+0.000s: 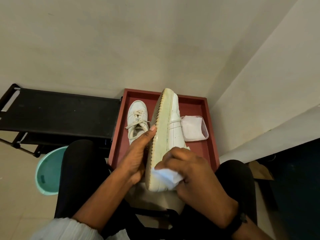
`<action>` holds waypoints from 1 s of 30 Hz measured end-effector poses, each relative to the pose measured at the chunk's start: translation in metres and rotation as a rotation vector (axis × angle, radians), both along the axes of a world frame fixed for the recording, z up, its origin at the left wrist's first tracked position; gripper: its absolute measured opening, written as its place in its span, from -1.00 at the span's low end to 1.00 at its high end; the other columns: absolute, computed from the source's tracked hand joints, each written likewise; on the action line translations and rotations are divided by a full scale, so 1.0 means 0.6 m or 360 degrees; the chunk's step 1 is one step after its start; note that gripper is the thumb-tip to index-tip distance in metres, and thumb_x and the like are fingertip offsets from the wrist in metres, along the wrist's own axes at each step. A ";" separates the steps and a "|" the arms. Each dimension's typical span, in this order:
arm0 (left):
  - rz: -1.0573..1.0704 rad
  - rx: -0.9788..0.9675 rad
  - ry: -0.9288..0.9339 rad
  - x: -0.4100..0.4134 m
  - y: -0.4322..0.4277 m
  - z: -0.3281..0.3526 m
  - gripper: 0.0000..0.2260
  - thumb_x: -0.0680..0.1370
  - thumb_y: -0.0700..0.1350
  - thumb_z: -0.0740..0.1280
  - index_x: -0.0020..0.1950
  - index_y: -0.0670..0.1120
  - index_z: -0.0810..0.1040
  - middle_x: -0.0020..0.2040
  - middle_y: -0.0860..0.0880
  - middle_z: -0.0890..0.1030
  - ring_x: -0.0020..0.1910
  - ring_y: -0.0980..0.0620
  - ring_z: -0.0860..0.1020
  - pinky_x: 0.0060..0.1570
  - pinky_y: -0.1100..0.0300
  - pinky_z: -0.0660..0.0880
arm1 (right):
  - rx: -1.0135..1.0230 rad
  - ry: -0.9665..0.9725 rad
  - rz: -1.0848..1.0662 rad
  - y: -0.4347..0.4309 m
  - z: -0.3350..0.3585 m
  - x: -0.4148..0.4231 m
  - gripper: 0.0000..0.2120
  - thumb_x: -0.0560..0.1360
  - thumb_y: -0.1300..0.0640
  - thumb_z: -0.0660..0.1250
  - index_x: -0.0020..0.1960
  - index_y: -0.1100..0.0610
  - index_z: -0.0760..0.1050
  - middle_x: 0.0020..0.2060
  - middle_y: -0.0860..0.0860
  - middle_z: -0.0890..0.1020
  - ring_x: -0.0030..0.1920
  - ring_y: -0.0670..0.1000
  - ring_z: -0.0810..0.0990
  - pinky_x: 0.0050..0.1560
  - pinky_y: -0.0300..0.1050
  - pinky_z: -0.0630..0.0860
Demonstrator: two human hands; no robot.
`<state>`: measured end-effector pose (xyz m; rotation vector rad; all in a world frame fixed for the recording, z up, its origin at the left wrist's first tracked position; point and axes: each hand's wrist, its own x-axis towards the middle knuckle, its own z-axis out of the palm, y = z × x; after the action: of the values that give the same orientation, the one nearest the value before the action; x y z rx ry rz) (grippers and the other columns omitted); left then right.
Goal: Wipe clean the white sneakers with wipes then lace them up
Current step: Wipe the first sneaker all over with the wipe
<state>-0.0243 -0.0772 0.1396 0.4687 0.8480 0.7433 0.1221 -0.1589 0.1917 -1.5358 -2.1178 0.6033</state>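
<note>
Right hand (190, 172) is closed around a crumpled white wipe (168, 176) and presses it on the side of the held sneaker (174, 130), near the heel end. Left hand (138, 153) grips the same shoe from the sole side, with one fingertip on the toothed edge of the sole. The shoe is lifted above the lap and lies on its side, with the toe pointing away over the red tray (195, 151).

In the tray the second sneaker (137, 116) stands upright. Its laces (136, 116) are threaded, but the ends lie loose. Just beside the held shoe, on the right, a clear tub of wipes (194, 129) is open.

I judge that the wiping is in the middle: the sole band is yellowish and has a greenish stain. Whether the held shoe has laces I cannot tell. The tying is not yet done.

No brand or writing is readable. A dark mark in the teal basin (48, 170) is too small to read.
</note>
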 end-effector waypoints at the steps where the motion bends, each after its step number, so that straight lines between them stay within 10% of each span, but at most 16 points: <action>1: 0.0018 0.0007 0.0005 0.000 0.000 0.000 -0.76 0.50 0.10 0.37 0.03 0.04 0.74 0.10 -0.17 0.71 0.06 -0.14 0.70 0.13 -0.10 0.60 | 0.0039 0.0021 -0.0097 0.007 0.004 0.003 -0.68 0.36 0.25 0.55 0.09 0.03 0.68 -0.02 -0.11 0.62 0.03 -0.09 0.58 0.05 -0.10 0.59; 7: 0.0104 0.0035 0.0074 0.002 0.003 -0.006 -0.62 0.53 0.15 0.35 0.30 0.02 0.60 0.17 -0.14 0.69 0.16 -0.16 0.67 0.23 -0.15 0.55 | 0.0285 -0.0203 -0.0266 0.058 0.008 0.002 -0.72 0.38 0.26 0.55 0.07 0.09 0.68 -0.05 -0.03 0.66 -0.04 -0.02 0.60 -0.02 -0.26 0.48; 18: 0.0098 -0.0059 0.0127 0.002 0.005 -0.011 -0.69 0.58 0.18 0.29 0.13 0.03 0.66 0.01 -0.12 0.73 0.02 -0.14 0.70 0.08 -0.09 0.60 | 0.0117 -0.0188 0.0140 -0.021 -0.013 -0.010 -0.59 0.22 0.47 0.44 -0.01 0.13 0.66 -0.09 0.01 0.57 -0.08 0.06 0.53 -0.12 0.05 0.57; 30: 0.0100 -0.0143 0.0054 -0.002 0.007 -0.006 -0.62 0.60 0.19 0.26 0.26 0.00 0.62 0.06 -0.14 0.73 -0.01 -0.12 0.72 -0.03 -0.02 0.65 | 0.0228 -0.0206 -0.0085 0.010 -0.010 -0.023 -0.69 0.30 0.24 0.55 0.03 0.06 0.69 -0.09 -0.04 0.64 -0.10 -0.01 0.58 -0.12 -0.21 0.52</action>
<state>-0.0257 -0.0731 0.1361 0.3769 0.9275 0.7535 0.1085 -0.1531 0.1858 -1.5833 -2.1554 0.3333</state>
